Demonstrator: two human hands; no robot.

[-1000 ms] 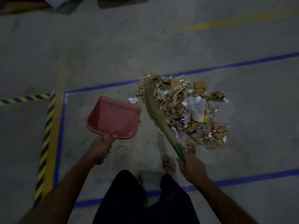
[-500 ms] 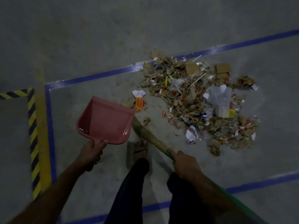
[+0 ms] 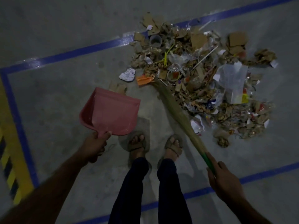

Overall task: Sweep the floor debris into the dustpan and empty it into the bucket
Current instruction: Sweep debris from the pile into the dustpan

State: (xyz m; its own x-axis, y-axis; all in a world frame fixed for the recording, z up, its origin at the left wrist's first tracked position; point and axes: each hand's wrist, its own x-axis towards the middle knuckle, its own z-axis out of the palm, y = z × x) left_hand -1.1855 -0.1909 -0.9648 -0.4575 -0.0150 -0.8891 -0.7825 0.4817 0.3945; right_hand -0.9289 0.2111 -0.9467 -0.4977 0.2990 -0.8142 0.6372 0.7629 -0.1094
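Left hand (image 3: 94,145) grips one pink dustpan (image 3: 111,113), mouth pointing away; right hand (image 3: 224,180) grips one broom (image 3: 176,109), slanting up-left into the debris pile (image 3: 202,78).

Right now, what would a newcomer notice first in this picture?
The big heap of rubbish on the floor, upper right, across a blue line. Next, the pink dustpan held by the left hand, and the broom in the right hand, its tip at the heap's edge.

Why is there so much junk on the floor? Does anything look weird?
A big pile of torn cardboard, plastic and paper lies spilled across the blue floor line. The pink dustpan is empty. No bucket shows.
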